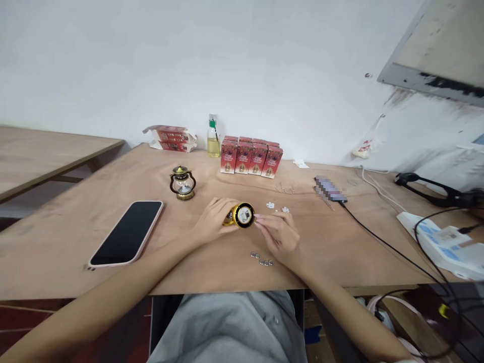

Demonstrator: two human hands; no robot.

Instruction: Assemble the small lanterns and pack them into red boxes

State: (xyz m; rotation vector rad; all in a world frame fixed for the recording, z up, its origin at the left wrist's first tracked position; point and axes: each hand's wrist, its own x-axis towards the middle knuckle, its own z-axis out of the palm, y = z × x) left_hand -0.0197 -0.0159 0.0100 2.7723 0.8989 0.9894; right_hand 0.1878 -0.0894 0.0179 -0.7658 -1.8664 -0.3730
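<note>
My left hand (217,220) is wrapped round a small gold and black lantern (244,215) lying on its side. Its round base faces me, with a white inner part and a dark detail in the middle. At the base's right edge, my right hand (279,231) has thumb and fingers pinched together. Whatever sits between those fingertips is too small to make out. Several silver button cells (261,259) lie on the table just below my right hand. A second lantern (183,183) stands upright to the left, with a clear globe and dark side handles.
Red printed boxes (247,157) stand by the wall, beside a bottle of yellow liquid (213,143) and opened red cartons (174,138). A pink-cased phone (128,233) lies left. Another phone (330,188) with a cable, white scraps (270,205) and a power strip (434,242) are right.
</note>
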